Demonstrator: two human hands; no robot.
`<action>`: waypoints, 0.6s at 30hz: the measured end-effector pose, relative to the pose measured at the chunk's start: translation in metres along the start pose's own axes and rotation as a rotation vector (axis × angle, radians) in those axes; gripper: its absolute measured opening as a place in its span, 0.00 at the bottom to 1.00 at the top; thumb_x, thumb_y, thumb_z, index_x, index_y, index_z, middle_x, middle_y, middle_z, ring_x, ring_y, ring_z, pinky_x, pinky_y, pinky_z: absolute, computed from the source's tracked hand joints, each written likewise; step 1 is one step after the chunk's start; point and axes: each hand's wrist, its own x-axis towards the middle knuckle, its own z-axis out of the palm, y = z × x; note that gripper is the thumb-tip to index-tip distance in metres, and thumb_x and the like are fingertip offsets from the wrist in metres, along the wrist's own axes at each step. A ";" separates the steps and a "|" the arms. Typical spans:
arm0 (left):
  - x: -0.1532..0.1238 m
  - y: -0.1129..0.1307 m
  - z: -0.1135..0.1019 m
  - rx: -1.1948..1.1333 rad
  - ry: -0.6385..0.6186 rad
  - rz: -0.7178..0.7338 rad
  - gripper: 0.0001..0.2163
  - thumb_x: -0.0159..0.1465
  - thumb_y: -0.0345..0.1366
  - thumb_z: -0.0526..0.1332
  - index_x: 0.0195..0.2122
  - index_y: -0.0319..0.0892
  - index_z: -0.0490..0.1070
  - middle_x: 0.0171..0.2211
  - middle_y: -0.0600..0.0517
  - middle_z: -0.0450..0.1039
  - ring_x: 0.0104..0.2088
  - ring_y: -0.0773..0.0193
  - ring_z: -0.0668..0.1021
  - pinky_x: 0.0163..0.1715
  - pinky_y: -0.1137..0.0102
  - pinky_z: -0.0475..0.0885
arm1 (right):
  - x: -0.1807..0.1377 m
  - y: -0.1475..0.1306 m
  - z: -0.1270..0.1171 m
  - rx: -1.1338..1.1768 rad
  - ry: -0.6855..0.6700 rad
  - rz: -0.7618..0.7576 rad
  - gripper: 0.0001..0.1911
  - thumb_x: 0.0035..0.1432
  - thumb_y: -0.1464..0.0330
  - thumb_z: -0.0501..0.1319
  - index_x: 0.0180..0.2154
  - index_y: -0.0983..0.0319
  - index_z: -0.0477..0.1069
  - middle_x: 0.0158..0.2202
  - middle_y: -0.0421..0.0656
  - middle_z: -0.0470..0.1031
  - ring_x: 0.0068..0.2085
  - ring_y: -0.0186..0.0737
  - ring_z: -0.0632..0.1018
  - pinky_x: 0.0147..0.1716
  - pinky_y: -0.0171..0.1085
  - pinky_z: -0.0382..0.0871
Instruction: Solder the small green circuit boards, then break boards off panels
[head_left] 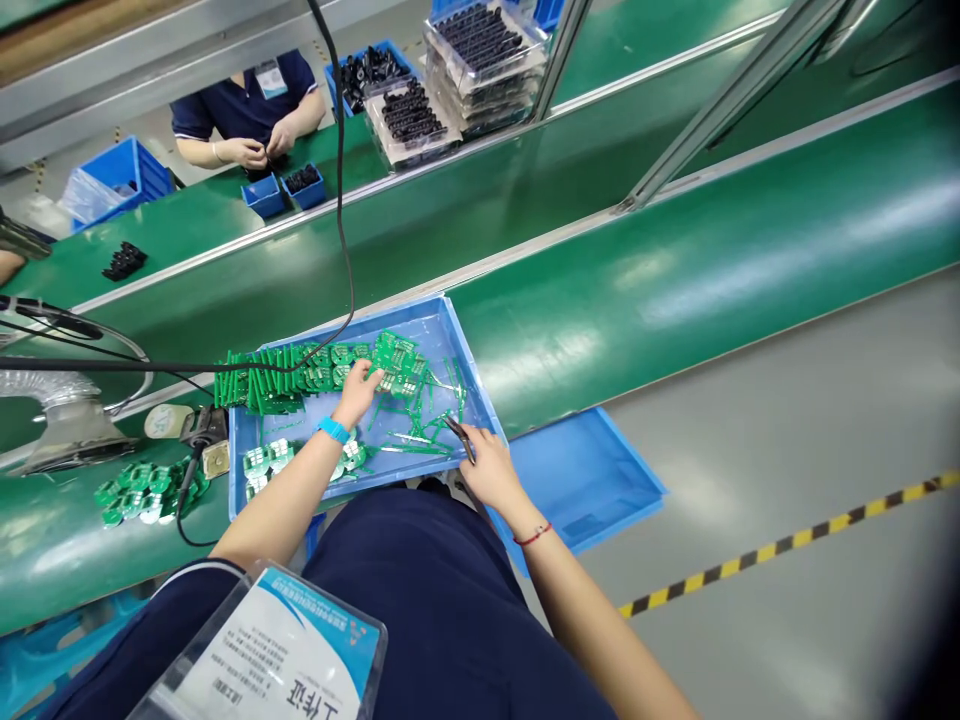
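Note:
My left hand (358, 393), with a blue wristband, is closed on the near edge of a green circuit board panel (397, 362) over a blue tray (469, 365). In my right hand (490, 466) is a pair of pliers or cutters (460, 439), its tip pointing to the upper left above the tray's right part. Thin green board strips (420, 425) lie scattered between the two hands. A long row of upright green panels (277, 377) fills the tray's far left side. Separated boards (268, 458) sit in its near left corner.
Left of the tray, more small boards (146, 490) lie on the green bench beside a corded tool (204, 428). A black cable (340, 200) hangs in front of the tray. A second blue tray (581, 480) is lower right. Across the bench, a co-worker (251, 115) handles black parts.

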 end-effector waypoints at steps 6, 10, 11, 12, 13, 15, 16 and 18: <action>-0.044 0.023 -0.023 -0.411 0.027 0.036 0.12 0.62 0.48 0.55 0.36 0.45 0.61 0.29 0.56 0.62 0.27 0.69 0.69 0.25 0.74 0.70 | 0.005 -0.016 -0.007 0.245 -0.042 -0.203 0.34 0.48 0.77 0.51 0.59 0.65 0.62 0.52 0.49 0.72 0.54 0.41 0.72 0.57 0.40 0.64; -0.061 0.033 -0.033 -0.577 0.050 0.020 0.13 0.60 0.47 0.60 0.35 0.44 0.62 0.28 0.56 0.63 0.25 0.71 0.68 0.23 0.76 0.68 | 0.003 -0.029 -0.020 0.339 -0.073 -0.342 0.32 0.49 0.77 0.50 0.58 0.65 0.62 0.49 0.47 0.74 0.50 0.39 0.75 0.52 0.39 0.69; -0.063 0.035 -0.035 -0.607 0.050 0.011 0.13 0.59 0.47 0.61 0.35 0.44 0.63 0.27 0.56 0.63 0.25 0.71 0.68 0.23 0.76 0.68 | 0.002 -0.032 -0.023 0.347 -0.076 -0.369 0.30 0.51 0.76 0.50 0.57 0.65 0.64 0.46 0.47 0.76 0.46 0.39 0.77 0.49 0.38 0.71; -0.066 0.036 -0.037 -0.635 0.046 -0.002 0.13 0.59 0.47 0.61 0.35 0.44 0.63 0.27 0.57 0.63 0.25 0.71 0.68 0.24 0.76 0.68 | 0.001 -0.035 -0.025 0.348 -0.075 -0.392 0.27 0.54 0.75 0.49 0.56 0.65 0.65 0.43 0.47 0.77 0.44 0.39 0.78 0.47 0.38 0.73; -0.067 0.036 -0.039 -0.659 0.038 -0.020 0.13 0.58 0.47 0.62 0.34 0.44 0.63 0.27 0.57 0.63 0.25 0.71 0.68 0.24 0.76 0.69 | 0.000 -0.039 -0.028 0.343 -0.070 -0.414 0.25 0.56 0.73 0.49 0.55 0.65 0.67 0.42 0.47 0.77 0.42 0.39 0.78 0.45 0.39 0.73; -0.070 0.036 -0.042 -0.693 0.003 -0.071 0.13 0.58 0.46 0.62 0.33 0.43 0.63 0.26 0.56 0.62 0.24 0.72 0.67 0.22 0.76 0.68 | -0.004 -0.045 -0.031 0.314 -0.061 -0.458 0.22 0.60 0.70 0.48 0.54 0.64 0.69 0.40 0.47 0.77 0.41 0.40 0.78 0.45 0.40 0.73; -0.071 0.035 -0.043 -0.702 -0.022 -0.100 0.13 0.58 0.45 0.63 0.32 0.43 0.63 0.25 0.56 0.61 0.23 0.72 0.67 0.21 0.76 0.67 | -0.006 -0.047 -0.032 0.289 -0.063 -0.481 0.21 0.61 0.70 0.48 0.53 0.63 0.70 0.41 0.47 0.77 0.43 0.40 0.77 0.47 0.40 0.72; -0.073 0.033 -0.046 -0.707 -0.065 -0.147 0.12 0.58 0.45 0.63 0.30 0.42 0.64 0.22 0.56 0.60 0.20 0.72 0.65 0.18 0.76 0.64 | -0.009 -0.050 -0.034 0.218 -0.080 -0.508 0.21 0.61 0.70 0.49 0.53 0.61 0.71 0.42 0.47 0.77 0.45 0.40 0.77 0.49 0.40 0.71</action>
